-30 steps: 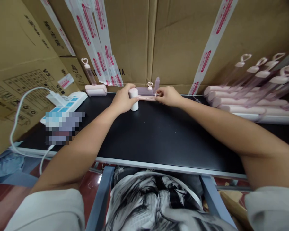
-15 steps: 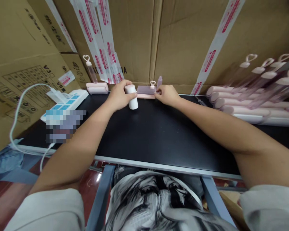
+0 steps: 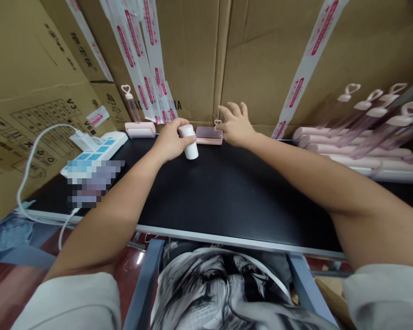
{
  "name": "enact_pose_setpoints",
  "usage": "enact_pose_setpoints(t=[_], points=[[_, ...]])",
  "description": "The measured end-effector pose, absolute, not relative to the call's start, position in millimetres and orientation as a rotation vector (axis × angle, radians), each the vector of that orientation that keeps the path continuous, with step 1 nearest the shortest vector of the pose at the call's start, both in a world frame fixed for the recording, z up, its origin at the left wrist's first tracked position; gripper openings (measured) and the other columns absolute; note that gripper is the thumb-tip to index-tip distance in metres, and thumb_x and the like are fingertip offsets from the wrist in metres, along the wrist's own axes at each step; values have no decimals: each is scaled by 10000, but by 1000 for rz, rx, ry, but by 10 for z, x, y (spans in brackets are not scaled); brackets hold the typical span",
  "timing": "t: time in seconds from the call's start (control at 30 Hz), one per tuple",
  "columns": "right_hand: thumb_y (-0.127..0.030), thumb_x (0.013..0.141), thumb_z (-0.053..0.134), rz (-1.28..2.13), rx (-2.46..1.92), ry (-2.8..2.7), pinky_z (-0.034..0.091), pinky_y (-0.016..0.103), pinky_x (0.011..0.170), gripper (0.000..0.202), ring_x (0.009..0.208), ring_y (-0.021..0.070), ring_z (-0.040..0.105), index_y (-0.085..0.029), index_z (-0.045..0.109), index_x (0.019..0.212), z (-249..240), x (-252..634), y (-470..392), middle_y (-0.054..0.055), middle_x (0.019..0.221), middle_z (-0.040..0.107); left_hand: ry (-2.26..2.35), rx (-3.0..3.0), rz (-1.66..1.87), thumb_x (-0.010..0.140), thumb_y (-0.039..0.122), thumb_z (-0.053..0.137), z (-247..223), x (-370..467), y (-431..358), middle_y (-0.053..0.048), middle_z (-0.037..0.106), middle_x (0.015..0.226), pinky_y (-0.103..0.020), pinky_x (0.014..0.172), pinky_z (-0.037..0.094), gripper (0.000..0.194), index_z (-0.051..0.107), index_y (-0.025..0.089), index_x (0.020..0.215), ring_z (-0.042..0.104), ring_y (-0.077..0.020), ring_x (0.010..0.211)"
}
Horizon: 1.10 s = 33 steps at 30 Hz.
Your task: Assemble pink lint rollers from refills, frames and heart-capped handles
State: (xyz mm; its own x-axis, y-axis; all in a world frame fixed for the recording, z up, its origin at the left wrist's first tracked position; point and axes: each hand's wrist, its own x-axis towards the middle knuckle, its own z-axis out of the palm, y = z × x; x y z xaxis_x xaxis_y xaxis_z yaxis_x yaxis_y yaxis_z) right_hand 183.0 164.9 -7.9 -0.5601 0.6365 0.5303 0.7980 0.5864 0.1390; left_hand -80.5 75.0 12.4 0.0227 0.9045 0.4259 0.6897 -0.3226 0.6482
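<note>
A white sticky roll leans in my left hand, with the fingers and thumb wrapped round its upper part. Just to its right, a pink lint roller case with a clear lilac cover stands at the back of the table. My right hand is open at the right end of this case, its fingers spread and raised. Beside those fingertips shows a small pink heart-shaped loop; whether they touch it I cannot tell.
Another pink lint roller with an upright heart handle stands at the back left. Several more lint rollers lie in a row at the right. A power strip with a white cable is at the left. Cardboard boxes wall the black table.
My right hand has let go at the case's right end, lifted slightly and spread its fingers. The left hand still holds the white roll in nearly the same place.
</note>
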Motion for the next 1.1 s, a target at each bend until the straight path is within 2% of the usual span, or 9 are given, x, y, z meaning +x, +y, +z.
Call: enact_pose_setpoints(t=[0.13, 0.37, 0.43, 0.53, 0.6, 0.67, 0.77, 0.87, 1.1], points=[[-134, 988, 665, -531, -1190, -2405, 102, 846, 1294, 268, 1649, 500, 259, -200, 861, 1158, -146, 1815, 1710, 106, 1789, 436, 1597, 2045, 1195, 787, 256, 856, 118, -792, 743, -62, 765, 1212, -421, 1032, 547, 506, 713, 208, 1270, 703, -257, 1094], [-77, 934, 697, -473, -1160, -2346, 72, 842, 1293, 312, 1633, 519, 288, -145, 831, 1207, -159, 1837, 1711, 188, 1757, 467, 1527, 2062, 1220, 772, 241, 854, 98, -806, 768, -52, 745, 1176, -446, 1057, 552, 509, 690, 214, 1253, 694, -260, 1108], [-159, 996, 656, -366, -1051, -2261, 156, 792, 1308, 292, 1587, 483, 386, -167, 814, 1242, -160, 1831, 1613, 186, 1676, 564, 1442, 2051, 1232, 743, 214, 860, 87, -789, 768, -50, 731, 1192, -449, 1045, 565, 552, 669, 217, 1260, 693, -261, 1119], [-438, 1062, 638, 54, -841, -2187, 452, 647, 1209, 384, 1350, 385, 645, -204, 741, 1349, -194, 1823, 1362, 160, 1426, 740, 1233, 1962, 1228, 709, 196, 862, 68, -704, 721, -46, 701, 1144, -427, 941, 610, 568, 622, 212, 1223, 699, -258, 1081], [-620, 995, 712, 447, -741, -2141, 585, 549, 1058, 589, 1150, 324, 742, -219, 661, 1424, -240, 1841, 1157, 140, 1314, 779, 1055, 1843, 1207, 726, 233, 866, 56, -619, 661, -33, 685, 1089, -392, 848, 632, 566, 561, 224, 1203, 713, -243, 1023], [-679, 897, 812, 799, -673, -2061, 627, 478, 962, 721, 1062, 285, 767, -240, 612, 1434, -294, 1890, 960, 120, 1273, 784, 906, 1743, 1170, 754, 295, 884, 43, -541, 598, -16, 688, 1042, -360, 789, 641, 592, 491, 243, 1194, 731, -223, 965], [-593, 831, 909, 1094, -633, -1948, 634, 413, 901, 670, 995, 249, 768, -245, 638, 1336, -361, 2018, 734, 71, 1126, 800, 838, 1722, 1066, 741, 369, 939, 35, -491, 535, -2, 717, 979, -334, 741, 647, 645, 448, 248, 1140, 746, -199, 883], [-479, 793, 951, 1173, -727, -1826, 624, 361, 818, 548, 862, 206, 738, -239, 705, 1221, -396, 2152, 607, 27, 962, 787, 908, 1729, 913, 694, 378, 992, 43, -522, 527, -18, 758, 999, -315, 687, 648, 676, 458, 236, 1085, 764, -194, 837], [-276, 679, 950, 1599, -735, -1491, 657, 353, 811, 436, 862, 190, 763, -216, 839, 1096, -471, 2229, 569, 46, 1053, 824, 1050, 1586, 793, 679, 433, 1026, -8, -622, 644, -52, 794, 952, -298, 564, 638, 707, 468, 219, 1057, 818, -242, 759]])
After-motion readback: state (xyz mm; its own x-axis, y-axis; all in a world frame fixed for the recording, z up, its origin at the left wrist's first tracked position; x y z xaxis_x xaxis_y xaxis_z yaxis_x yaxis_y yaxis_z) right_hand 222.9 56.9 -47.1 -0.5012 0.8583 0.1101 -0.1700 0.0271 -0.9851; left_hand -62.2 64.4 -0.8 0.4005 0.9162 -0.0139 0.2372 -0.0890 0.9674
